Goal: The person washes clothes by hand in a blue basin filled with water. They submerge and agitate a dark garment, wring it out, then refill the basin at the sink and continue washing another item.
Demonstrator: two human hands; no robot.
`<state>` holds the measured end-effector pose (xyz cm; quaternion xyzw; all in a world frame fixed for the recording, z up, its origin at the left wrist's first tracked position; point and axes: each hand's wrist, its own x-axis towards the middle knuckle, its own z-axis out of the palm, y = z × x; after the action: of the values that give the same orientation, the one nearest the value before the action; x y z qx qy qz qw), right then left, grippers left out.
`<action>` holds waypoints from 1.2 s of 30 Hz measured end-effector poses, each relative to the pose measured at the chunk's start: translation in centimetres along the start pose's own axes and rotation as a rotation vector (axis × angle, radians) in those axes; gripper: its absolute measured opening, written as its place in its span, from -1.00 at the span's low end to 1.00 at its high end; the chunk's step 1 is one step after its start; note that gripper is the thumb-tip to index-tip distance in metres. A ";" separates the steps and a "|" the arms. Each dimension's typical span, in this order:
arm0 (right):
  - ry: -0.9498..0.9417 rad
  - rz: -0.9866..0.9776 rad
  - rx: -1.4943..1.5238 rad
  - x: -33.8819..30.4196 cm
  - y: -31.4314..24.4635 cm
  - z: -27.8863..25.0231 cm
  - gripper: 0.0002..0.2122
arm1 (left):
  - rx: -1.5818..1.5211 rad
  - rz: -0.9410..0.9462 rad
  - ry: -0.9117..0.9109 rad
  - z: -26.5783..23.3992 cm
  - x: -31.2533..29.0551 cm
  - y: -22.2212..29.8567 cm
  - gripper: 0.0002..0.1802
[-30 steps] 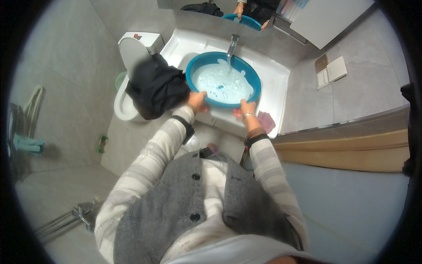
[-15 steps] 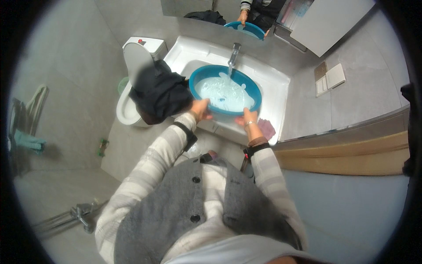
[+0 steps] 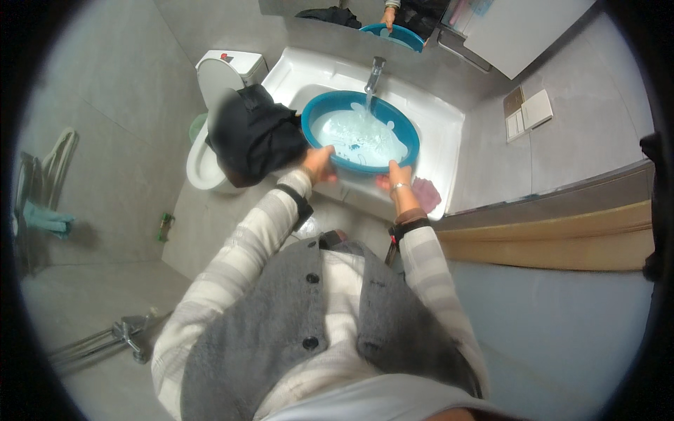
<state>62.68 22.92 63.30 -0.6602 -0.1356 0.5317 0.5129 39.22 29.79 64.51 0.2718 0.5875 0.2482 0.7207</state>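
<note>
A blue oval basin (image 3: pixel 359 167) sits tilted on the white sink (image 3: pixel 444 144), under the chrome faucet (image 3: pixel 375 74). Water runs from the spout into the basin and ripples over its pale inside. My left hand (image 3: pixel 320 165) grips the near left rim, thumb on top and fingers underneath. At the near right rim, my right hand (image 3: pixel 397 184) holds on the same way. Left of the basin, next to my left hand, a black garment (image 3: pixel 258 144) is heaped at the sink's edge. A mauve cloth (image 3: pixel 426 194) lies on the sink's front right corner beside my right hand.
A white toilet (image 3: pixel 203 168) with its lid raised stands left of the sink, partly behind the garment. A mirror and an open cabinet door (image 3: pixel 530 35) are above. Light blue gloves (image 3: pixel 48 219) hang at the left wall, above a shower tap (image 3: pixel 132 335).
The whole view has shifted a little, so the sink and basin appear slightly higher. Both hands keep their hold on the rim while water keeps running.
</note>
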 end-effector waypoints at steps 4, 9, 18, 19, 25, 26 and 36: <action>-0.022 0.011 0.012 0.3 0.3 -0.1 -0.59 | -0.005 0.009 0.028 0.1 -0.3 -0.2 -0.23; -0.034 -0.021 0.005 0.2 0.4 -0.2 -0.58 | -0.010 0.004 0.067 0.1 0.0 -0.4 -0.21; -0.009 -0.031 -0.031 0.3 0.4 -0.1 -0.57 | 0.002 0.003 0.000 0.0 -0.6 -0.2 -0.14; -0.008 -0.028 -0.029 0.3 0.4 -0.1 -0.57 | -0.002 -0.001 0.000 0.1 -0.7 -0.2 -0.14; -0.041 -0.010 -0.042 0.0 0.0 -0.1 -0.57 | -0.016 0.020 0.013 0.2 -0.3 -0.3 -0.14; -0.037 -0.009 -0.041 0.0 0.0 -0.1 -0.57 | -0.016 0.020 0.022 0.2 -0.2 -0.4 -0.14; -0.028 0.014 -0.055 0.8 0.3 -0.3 -0.56 | 0.010 0.002 0.022 -0.1 0.5 -0.5 -0.11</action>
<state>63.14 23.22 62.62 -0.6676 -0.1526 0.5404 0.4888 39.29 29.84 63.80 0.2730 0.5964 0.2489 0.7126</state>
